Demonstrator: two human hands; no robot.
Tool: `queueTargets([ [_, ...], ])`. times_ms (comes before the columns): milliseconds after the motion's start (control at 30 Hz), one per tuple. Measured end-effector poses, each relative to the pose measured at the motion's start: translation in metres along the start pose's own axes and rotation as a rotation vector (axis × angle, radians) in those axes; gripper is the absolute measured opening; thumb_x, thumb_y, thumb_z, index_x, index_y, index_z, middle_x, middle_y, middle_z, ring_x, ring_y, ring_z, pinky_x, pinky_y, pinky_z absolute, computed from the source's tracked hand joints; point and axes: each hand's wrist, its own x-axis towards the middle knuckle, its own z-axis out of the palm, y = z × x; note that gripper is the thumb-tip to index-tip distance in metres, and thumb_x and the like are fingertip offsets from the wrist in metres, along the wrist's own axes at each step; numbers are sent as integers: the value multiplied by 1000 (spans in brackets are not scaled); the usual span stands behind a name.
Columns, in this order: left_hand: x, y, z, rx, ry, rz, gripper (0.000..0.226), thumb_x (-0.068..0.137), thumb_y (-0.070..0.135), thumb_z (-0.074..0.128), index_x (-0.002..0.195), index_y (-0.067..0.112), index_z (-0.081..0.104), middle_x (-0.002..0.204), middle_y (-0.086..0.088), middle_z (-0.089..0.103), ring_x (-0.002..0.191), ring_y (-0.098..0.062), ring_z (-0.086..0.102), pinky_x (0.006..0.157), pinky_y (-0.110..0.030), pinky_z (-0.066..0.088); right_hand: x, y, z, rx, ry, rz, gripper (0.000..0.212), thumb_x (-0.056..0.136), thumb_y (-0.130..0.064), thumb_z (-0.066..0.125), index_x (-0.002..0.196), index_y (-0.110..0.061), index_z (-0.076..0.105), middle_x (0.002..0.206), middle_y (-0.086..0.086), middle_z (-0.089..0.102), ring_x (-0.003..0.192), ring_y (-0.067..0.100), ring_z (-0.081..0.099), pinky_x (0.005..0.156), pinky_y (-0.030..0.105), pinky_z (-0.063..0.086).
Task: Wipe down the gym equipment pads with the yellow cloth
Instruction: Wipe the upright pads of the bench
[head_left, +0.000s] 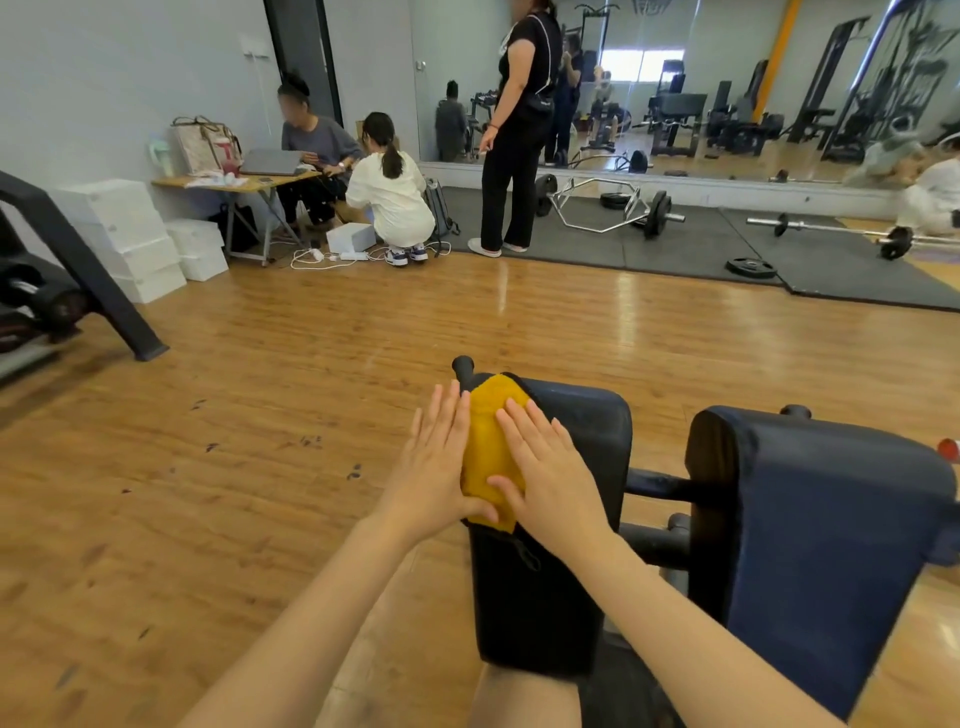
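A yellow cloth (488, 441) lies draped over the left edge of a dark padded cushion (582, 431) on a gym machine. My left hand (436, 462) presses flat against the cloth's left side, fingers straight, thumb tucked under its lower edge. On top of the cloth my right hand (550, 467) lies flat with fingers spread. A second dark blue pad (831, 525) stands to the right, untouched.
A black handle knob (462, 364) sticks up behind the cloth. Wooden floor spreads to the left. Three people are near a folding table (234, 184) and white boxes (124, 234) at the back left. Barbells (623, 208) lie on black mats by the mirror.
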Motion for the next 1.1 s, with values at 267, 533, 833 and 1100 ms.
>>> queueTargets([
  [267, 27, 18, -13, -99, 37, 88, 103, 83, 46, 62, 148, 8, -10, 157, -2, -11, 132, -4, -23, 115, -26, -9, 33, 15, -18, 52, -130, -12, 62, 93, -14, 51, 147, -13, 20, 155, 2, 19, 143, 16, 16, 115, 27, 16],
  [533, 30, 22, -6, -71, 40, 100, 88, 89, 48, 53, 151, 18, 0, 158, -1, -6, 141, -14, -18, 117, -38, -4, 30, 15, -38, 191, -43, 143, 56, 96, -20, 40, 148, -20, 18, 154, -3, 21, 142, 14, 16, 117, 35, 13],
  [833, 6, 10, -10, 47, 30, -67, 109, 80, 64, 53, 148, 8, -11, 156, -8, -18, 142, -21, -21, 112, -33, -11, 7, 48, -37, 257, 40, 203, 41, 93, -4, 49, 133, -11, 49, 141, 6, 46, 135, 22, 36, 112, 31, 23],
  [1100, 17, 43, 7, 118, 1, -90, 124, 74, 64, 62, 144, 4, -20, 153, -11, -26, 139, -24, -28, 110, -36, -14, 11, 33, -36, -39, -17, 162, 68, 84, -54, 55, 142, -24, 36, 145, -1, 41, 137, 24, 32, 113, 47, 19],
])
